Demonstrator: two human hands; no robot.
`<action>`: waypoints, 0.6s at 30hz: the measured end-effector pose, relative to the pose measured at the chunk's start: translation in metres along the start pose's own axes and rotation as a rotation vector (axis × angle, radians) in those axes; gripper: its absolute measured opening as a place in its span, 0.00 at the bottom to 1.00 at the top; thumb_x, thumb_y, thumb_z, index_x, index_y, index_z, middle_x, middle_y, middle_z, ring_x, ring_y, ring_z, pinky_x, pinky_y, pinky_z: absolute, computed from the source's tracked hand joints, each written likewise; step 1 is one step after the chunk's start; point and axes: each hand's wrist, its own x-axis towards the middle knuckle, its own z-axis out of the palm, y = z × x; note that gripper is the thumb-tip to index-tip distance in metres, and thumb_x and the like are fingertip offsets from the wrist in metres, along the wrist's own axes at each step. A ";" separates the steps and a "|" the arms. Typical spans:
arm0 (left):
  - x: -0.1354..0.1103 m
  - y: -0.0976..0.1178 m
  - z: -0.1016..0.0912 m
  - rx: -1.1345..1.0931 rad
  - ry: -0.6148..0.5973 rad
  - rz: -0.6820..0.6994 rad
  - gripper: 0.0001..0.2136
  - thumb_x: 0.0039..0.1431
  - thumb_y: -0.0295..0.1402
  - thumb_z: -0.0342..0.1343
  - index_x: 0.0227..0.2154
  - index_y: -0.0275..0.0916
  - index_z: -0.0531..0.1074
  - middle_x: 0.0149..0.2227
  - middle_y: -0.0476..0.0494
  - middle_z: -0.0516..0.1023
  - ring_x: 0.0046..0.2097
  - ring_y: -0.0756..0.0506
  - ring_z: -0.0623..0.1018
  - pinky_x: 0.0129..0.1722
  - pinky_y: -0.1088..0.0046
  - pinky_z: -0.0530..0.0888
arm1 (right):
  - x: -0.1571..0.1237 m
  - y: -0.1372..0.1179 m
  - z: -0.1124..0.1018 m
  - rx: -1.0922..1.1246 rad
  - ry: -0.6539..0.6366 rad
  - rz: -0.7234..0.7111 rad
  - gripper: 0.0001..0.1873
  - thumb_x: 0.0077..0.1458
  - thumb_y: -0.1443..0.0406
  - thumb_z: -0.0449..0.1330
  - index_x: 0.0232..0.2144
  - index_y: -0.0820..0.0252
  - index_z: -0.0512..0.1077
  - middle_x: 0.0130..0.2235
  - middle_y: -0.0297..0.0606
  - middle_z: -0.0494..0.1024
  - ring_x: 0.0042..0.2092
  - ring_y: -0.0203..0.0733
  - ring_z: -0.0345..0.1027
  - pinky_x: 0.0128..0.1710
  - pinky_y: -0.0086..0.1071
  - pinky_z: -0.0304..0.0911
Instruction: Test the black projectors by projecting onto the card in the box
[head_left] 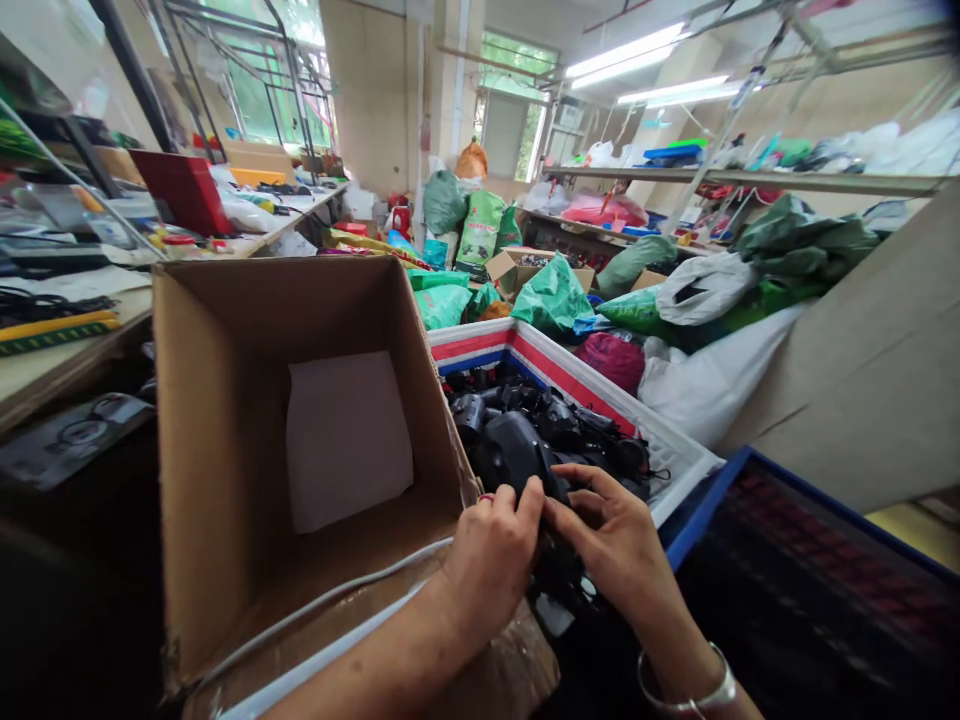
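Observation:
My left hand (pixel 491 555) and my right hand (pixel 611 540) meet over a black plastic part (pixel 559 570), and both have their fingers closed on it. Just beyond them a striped woven bag (pixel 570 375) is piled with several more black plastic parts (pixel 525 425). To the left stands an open cardboard box (pixel 225 420) with a white sheet of paper (pixel 346 440) inside. A silver bangle (pixel 686 690) is on my right wrist.
A blue-edged dark crate (pixel 810 590) sits at the lower right. Green and white plastic bags (pixel 555 295) are heaped behind the woven bag. A cluttered workbench (pixel 67 340) runs along the left, shelves (pixel 750 180) along the right. A large cardboard panel (pixel 877 370) leans at the right.

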 end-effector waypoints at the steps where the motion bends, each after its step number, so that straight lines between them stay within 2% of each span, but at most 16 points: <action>1: 0.002 0.000 -0.001 -0.041 0.003 -0.006 0.15 0.57 0.23 0.51 0.48 0.32 0.66 0.38 0.34 0.77 0.39 0.35 0.79 0.38 0.57 0.75 | 0.001 -0.002 -0.003 0.028 -0.023 -0.005 0.24 0.45 0.54 0.66 0.42 0.59 0.68 0.20 0.27 0.70 0.21 0.33 0.64 0.19 0.25 0.57; 4: 0.005 -0.006 -0.006 -0.135 0.005 -0.067 0.08 0.54 0.25 0.53 0.38 0.35 0.66 0.31 0.40 0.78 0.33 0.40 0.79 0.32 0.67 0.74 | 0.011 0.008 -0.021 0.095 -0.021 -0.034 0.27 0.48 0.49 0.61 0.46 0.60 0.66 0.29 0.35 0.77 0.30 0.38 0.72 0.32 0.32 0.68; 6: 0.006 -0.010 -0.012 -0.179 0.020 -0.119 0.08 0.54 0.27 0.53 0.37 0.36 0.63 0.28 0.43 0.77 0.30 0.42 0.78 0.27 0.71 0.72 | 0.018 0.031 -0.035 -0.023 0.058 -0.032 0.32 0.46 0.47 0.61 0.48 0.59 0.65 0.40 0.42 0.77 0.41 0.45 0.73 0.44 0.39 0.68; 8: 0.007 -0.012 -0.019 -0.208 0.045 -0.153 0.07 0.55 0.28 0.53 0.36 0.37 0.62 0.27 0.44 0.76 0.29 0.43 0.78 0.26 0.72 0.70 | 0.020 0.064 -0.045 -0.185 0.108 0.038 0.39 0.38 0.47 0.65 0.51 0.59 0.65 0.47 0.47 0.75 0.49 0.52 0.69 0.49 0.45 0.64; 10: 0.009 -0.012 -0.026 -0.240 0.067 -0.167 0.07 0.55 0.29 0.53 0.37 0.38 0.62 0.28 0.45 0.76 0.30 0.44 0.78 0.27 0.73 0.70 | 0.019 0.100 -0.044 -0.246 0.105 0.152 0.45 0.32 0.50 0.69 0.53 0.62 0.64 0.44 0.50 0.76 0.48 0.58 0.70 0.47 0.50 0.64; 13: 0.011 -0.008 -0.035 -0.322 0.097 -0.173 0.08 0.55 0.30 0.54 0.37 0.39 0.62 0.28 0.47 0.75 0.30 0.45 0.77 0.28 0.73 0.70 | 0.015 0.139 -0.031 -0.210 0.080 0.254 0.42 0.43 0.50 0.63 0.55 0.68 0.60 0.31 0.44 0.79 0.36 0.54 0.75 0.37 0.45 0.69; 16: 0.010 -0.003 -0.038 -0.362 0.106 -0.169 0.08 0.54 0.31 0.55 0.36 0.38 0.63 0.27 0.49 0.74 0.29 0.46 0.76 0.27 0.73 0.69 | 0.019 0.149 -0.018 -0.156 0.071 0.259 0.37 0.52 0.51 0.55 0.58 0.66 0.56 0.29 0.38 0.78 0.33 0.46 0.75 0.33 0.37 0.69; 18: 0.009 0.000 -0.038 -0.353 0.108 -0.156 0.08 0.54 0.31 0.56 0.36 0.39 0.63 0.26 0.49 0.74 0.28 0.46 0.76 0.27 0.73 0.68 | 0.025 0.146 -0.015 -0.131 0.054 0.234 0.37 0.50 0.52 0.58 0.59 0.63 0.56 0.30 0.36 0.78 0.33 0.44 0.74 0.32 0.35 0.68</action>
